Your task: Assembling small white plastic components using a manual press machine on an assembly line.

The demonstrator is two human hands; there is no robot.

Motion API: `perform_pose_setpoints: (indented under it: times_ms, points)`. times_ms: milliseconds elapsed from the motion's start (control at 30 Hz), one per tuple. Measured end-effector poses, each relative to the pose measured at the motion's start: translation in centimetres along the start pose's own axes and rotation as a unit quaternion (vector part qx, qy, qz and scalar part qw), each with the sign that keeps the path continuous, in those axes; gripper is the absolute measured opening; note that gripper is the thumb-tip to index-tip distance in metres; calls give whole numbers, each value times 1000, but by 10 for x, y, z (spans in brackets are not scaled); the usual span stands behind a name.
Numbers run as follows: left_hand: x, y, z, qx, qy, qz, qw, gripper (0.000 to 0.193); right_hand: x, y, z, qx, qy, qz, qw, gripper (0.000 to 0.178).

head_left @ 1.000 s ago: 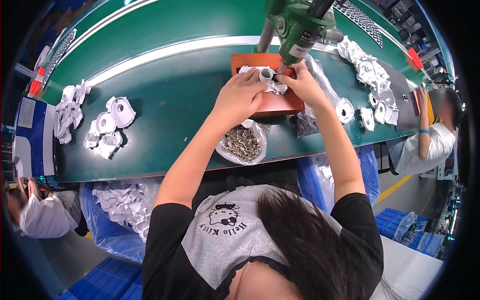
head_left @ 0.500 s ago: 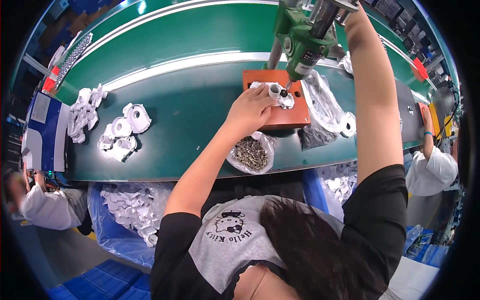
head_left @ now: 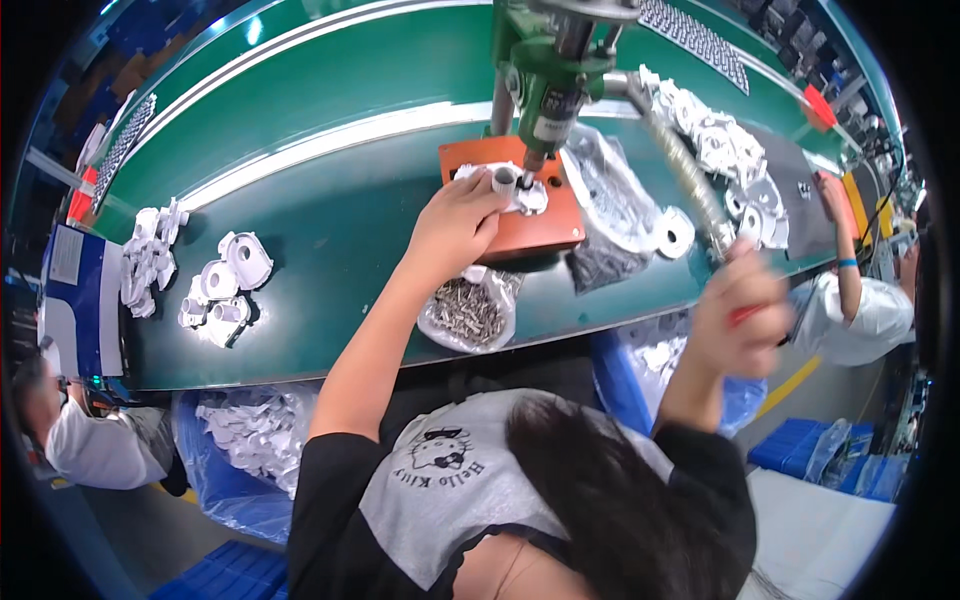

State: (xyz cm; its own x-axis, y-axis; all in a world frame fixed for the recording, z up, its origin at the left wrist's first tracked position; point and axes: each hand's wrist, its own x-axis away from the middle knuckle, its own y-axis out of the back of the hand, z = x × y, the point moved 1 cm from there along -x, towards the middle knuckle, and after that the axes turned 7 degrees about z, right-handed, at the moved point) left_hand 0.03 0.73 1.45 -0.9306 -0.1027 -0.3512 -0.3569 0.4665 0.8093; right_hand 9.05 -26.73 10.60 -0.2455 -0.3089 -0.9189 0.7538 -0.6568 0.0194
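Observation:
My left hand point(head_left: 455, 222) is closed around the left side of a white plastic part point(head_left: 532, 200), holding it on an orange fixture block point(head_left: 540, 235). The tip of a green press point(head_left: 552, 105) reaches down onto this part, beside its round upright tube. Out to the right, my right hand point(head_left: 742, 312) is blurred by motion, its fingers wrapped round the end of the press lever point(head_left: 690, 175). Something red shows at that fist. Just in front of the block sits a clear bag of small metal pins or screws point(head_left: 466, 312).
Right of the block lies a clear bag with dark small pieces point(head_left: 608, 262), beside a white ring-shaped part point(head_left: 675, 232). White parts are piled at left point(head_left: 148, 255) and far right point(head_left: 725, 145). A blue-lined bin point(head_left: 225, 500) holds more below the table edge. Co-workers sit on both sides.
My right hand has swung the lever from high above the press down and toward me. The press tip sits lower at the part. My left hand stays on the white part.

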Motion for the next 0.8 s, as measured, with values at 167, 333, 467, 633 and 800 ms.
perform_pose_setpoints:
  times_ms: [167,333,467,633,800]
  points:
    - [-4,-3,-8,-2,-16,36,999,25,41,-11,5,170,-21,-53,984,32]
    - [-1,-3,-7,5,-8,27,1000,25,51,-15,4,175,-27,-47,983,33]
    - [-2,0,-8,-6,-16,17,1000,30,34,-4,6,162,-40,7,986,33]
    - [-21,4,-16,98,141,101,980,39,-62,55,-14,-233,17,60,970,44]
    - [-26,-13,21,-145,-48,-117,981,35,-165,13,-153,-514,-266,109,808,46]
